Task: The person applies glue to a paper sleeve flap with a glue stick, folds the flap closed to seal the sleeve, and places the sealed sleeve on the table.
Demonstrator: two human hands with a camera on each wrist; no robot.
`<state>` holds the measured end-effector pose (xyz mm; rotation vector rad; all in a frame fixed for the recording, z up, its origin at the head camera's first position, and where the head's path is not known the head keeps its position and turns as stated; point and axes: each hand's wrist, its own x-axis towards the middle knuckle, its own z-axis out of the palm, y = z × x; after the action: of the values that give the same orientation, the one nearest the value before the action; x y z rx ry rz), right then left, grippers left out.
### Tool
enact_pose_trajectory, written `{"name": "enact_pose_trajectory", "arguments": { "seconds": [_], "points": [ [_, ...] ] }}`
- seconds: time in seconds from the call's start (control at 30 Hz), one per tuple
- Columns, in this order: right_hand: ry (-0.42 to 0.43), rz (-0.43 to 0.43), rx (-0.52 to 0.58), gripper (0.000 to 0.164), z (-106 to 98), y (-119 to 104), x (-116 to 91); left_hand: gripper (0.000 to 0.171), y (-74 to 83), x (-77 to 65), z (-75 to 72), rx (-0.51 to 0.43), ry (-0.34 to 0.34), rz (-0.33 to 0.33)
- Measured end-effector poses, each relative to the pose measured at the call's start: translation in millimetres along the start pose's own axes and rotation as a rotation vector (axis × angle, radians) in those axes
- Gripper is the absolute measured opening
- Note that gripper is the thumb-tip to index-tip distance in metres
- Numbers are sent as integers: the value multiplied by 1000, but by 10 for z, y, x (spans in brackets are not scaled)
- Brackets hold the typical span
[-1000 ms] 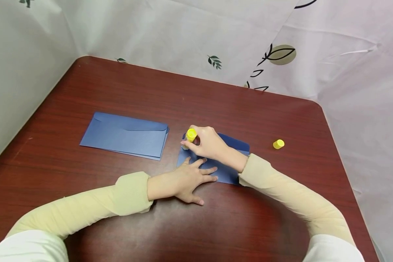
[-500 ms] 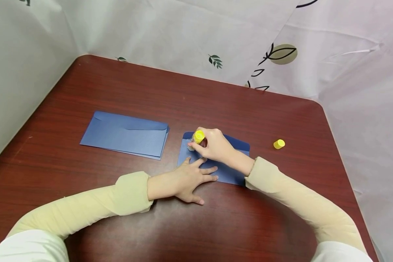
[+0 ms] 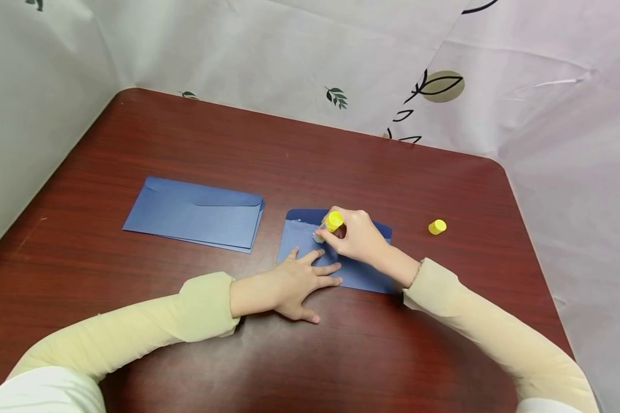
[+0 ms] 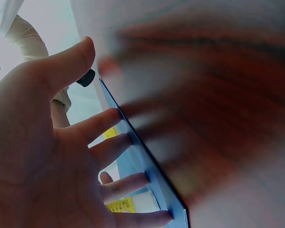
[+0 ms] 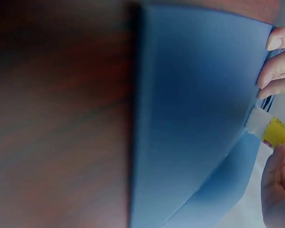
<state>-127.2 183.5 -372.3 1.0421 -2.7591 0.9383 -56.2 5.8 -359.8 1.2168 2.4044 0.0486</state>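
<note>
A blue envelope (image 3: 364, 275) lies on the table with its darker flap (image 3: 305, 214) folded back at the far side. My left hand (image 3: 297, 284) is spread flat, its fingertips pressing the envelope's near-left part. In my right hand (image 3: 359, 238) a glue stick (image 3: 334, 221) with a yellow base is pinched between thumb and fingers, tilted, its white end down on the envelope just below the flap fold. Whitish glue marks show along the fold left of it. The right wrist view shows the glue stick's white tip (image 5: 257, 120) against the blue paper.
Two or more blue envelopes (image 3: 196, 213) lie stacked left of the hands, flaps closed. A yellow cap (image 3: 437, 227) stands on the reddish-brown table (image 3: 227, 149) at the right. A pale patterned curtain (image 3: 268, 51) hangs behind the table's far edge.
My right hand has slid the glue stick rightward along the flap fold, exposing whitish marks behind it. The left hand has stayed in place on the envelope.
</note>
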Motion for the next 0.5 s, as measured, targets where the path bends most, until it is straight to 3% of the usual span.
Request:
{"name": "enact_pose_trajectory", "arguments": {
  "seconds": [0.5],
  "points": [
    [69, 103, -31, 14, -198, 159, -315, 77, -8, -1, 4, -31, 3, -1]
  ]
}}
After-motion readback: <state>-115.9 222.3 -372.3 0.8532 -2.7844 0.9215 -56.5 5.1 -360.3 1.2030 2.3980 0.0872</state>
